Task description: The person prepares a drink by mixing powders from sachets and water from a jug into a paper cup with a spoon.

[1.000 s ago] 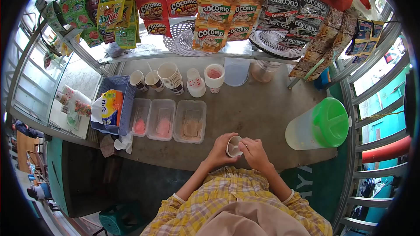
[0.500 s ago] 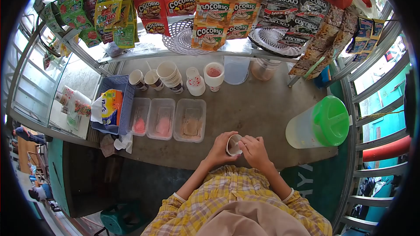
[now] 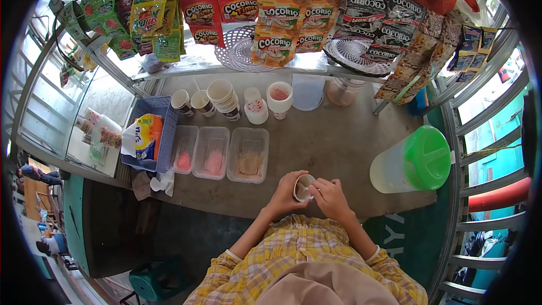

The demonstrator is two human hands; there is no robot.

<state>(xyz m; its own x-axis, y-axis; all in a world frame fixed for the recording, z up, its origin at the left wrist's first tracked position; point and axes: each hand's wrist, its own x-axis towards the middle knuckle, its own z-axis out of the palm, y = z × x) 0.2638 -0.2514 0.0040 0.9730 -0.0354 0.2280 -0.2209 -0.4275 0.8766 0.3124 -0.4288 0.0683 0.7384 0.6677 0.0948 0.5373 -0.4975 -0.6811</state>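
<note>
My left hand point(image 3: 283, 194) is wrapped round a small paper cup point(image 3: 303, 183) near the counter's front edge, in front of my body. The cup leans a little, and its pale inside shows. My right hand point(image 3: 331, 197) is at the cup's right rim with thumb and fingers pinched together. Whatever those fingers hold, perhaps a thin pale utensil dipping into the cup, is too small to make out. Left of the hands stand three clear plastic tubs: one with brown powder point(image 3: 249, 161) and two with pink powder, the middle tub point(image 3: 213, 161) and the left tub point(image 3: 184, 160).
Stacked paper cups point(image 3: 223, 99) and a cup with pink contents point(image 3: 279, 95) line the back. A blue basket point(image 3: 164, 135) holds a tissue pack. At right stands a jug with a green lid point(image 3: 427, 158). Sachet strips point(image 3: 282, 17) hang overhead.
The view has shifted slightly, moving the counter items a little right in the picture. Both hands remain at the cup; the right fingers have moved only slightly at its rim.
</note>
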